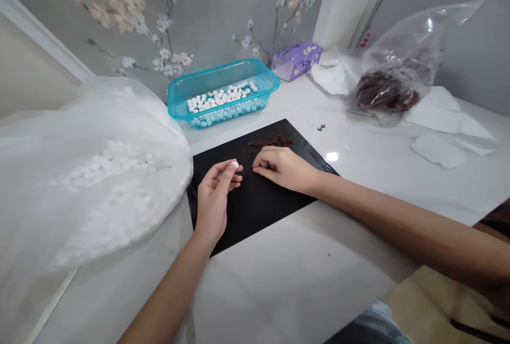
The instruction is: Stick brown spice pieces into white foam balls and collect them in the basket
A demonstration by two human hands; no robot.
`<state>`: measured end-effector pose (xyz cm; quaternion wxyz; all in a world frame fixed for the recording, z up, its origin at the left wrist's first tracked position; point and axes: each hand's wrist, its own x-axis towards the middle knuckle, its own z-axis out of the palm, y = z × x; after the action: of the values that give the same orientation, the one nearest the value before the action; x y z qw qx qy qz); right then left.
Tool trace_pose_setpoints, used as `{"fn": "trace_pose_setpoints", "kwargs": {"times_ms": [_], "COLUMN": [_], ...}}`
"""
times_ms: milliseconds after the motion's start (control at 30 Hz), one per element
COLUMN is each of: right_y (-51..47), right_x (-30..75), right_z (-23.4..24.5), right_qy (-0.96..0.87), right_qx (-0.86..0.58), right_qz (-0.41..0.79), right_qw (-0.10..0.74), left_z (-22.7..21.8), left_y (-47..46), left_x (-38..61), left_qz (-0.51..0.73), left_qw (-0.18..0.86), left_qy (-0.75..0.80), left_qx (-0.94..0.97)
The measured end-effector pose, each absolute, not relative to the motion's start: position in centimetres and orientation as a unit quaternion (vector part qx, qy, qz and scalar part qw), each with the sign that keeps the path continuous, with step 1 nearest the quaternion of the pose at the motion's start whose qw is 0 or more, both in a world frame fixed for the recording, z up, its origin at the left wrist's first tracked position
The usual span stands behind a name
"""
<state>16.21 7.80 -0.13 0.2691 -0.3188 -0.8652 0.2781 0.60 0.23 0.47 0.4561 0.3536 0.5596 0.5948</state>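
Note:
My left hand [215,195] rests on a black mat [258,200] and pinches a small white ball [235,164] between thumb and fingertips. My right hand [282,166] lies beside it on the mat, fingers curled down and pressed together near a small pile of dark brown bits [271,141]; what the fingers hold, if anything, is hidden. A teal plastic basket [175,101] at the back holds several white balls.
A big clear bag of white balls [99,174] bulges at the left. A clear bag of dark brown material [390,84] sits at the back right, with a purple tissue box [297,60] and white paper sheets [438,147]. The white table's edge runs along the right.

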Motion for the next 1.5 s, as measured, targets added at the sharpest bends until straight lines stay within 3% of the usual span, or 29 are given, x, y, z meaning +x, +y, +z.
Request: {"fn": "trace_pose_setpoints", "kwargs": {"times_ms": [167, 300, 633, 1500], "right_y": [7.1, 6.6, 6.1, 6.4], "right_x": [15.7, 15.7, 15.9, 15.6], "right_z": [-0.6, -0.6, -0.4, -0.7], "right_qy": [-0.798, -0.800, -0.830, -0.807], "right_qx": [-0.327, -0.301, -0.266, -0.219], "right_qz": [0.311, 0.278, 0.218, 0.312], "right_qw": [0.400, 0.439, 0.439, 0.451], "left_z": [0.4, 0.4, 0.3, -0.1], "left_y": [0.2, 0.1, 0.0, 0.0], "left_x": [0.6, 0.5, 0.5, 0.1], "left_qz": [0.584, 0.570, 0.548, 0.555], "left_qw": [0.469, 0.466, 0.473, 0.477], "left_qy": [0.555, 0.552, 0.561, 0.549], "left_qx": [0.362, 0.391, 0.401, 0.405]}}
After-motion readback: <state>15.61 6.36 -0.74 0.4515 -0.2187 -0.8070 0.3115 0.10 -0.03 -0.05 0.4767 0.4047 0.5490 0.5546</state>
